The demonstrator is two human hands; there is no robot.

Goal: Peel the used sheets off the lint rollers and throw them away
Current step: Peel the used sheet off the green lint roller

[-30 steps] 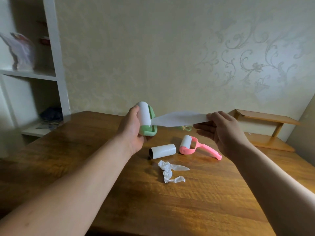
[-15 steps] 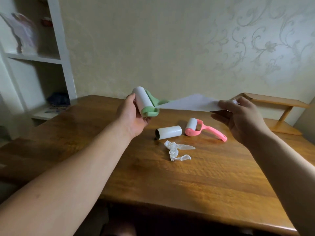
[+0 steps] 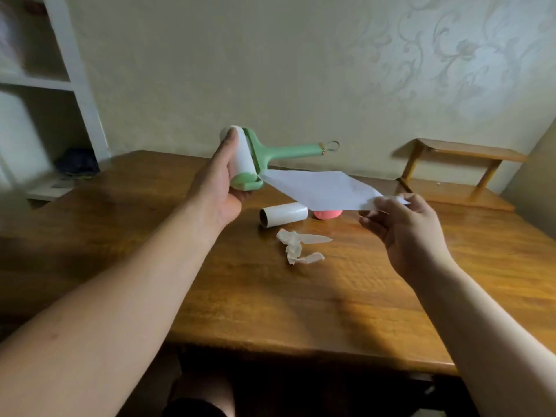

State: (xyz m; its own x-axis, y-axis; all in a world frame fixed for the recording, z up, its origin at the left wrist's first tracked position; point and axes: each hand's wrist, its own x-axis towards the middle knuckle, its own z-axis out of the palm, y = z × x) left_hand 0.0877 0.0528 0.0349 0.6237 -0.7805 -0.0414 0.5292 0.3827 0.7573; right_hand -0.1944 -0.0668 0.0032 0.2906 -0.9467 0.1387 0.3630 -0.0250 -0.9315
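Observation:
My left hand (image 3: 221, 183) grips the white roll of a green lint roller (image 3: 264, 156), held above the table with its handle pointing right. A white sheet (image 3: 323, 191) stretches from the roll's lower end to my right hand (image 3: 403, 228), which pinches its far corner. Below the sheet, a pink lint roller (image 3: 328, 214) lies mostly hidden on the table. Beside it lies a loose white roll (image 3: 284, 216). A crumpled used sheet (image 3: 298, 245) lies in front of that roll.
The wooden table (image 3: 301, 296) runs to a front edge near me. A small wooden shelf (image 3: 460, 164) stands at the back right by the wall. White shelving (image 3: 69, 85) stands to the left, holding dark items.
The sheet has come further off the green roller, and my right hand has dropped lower with it. The roller has turned so its handle shows. The sheet now covers most of the pink roller.

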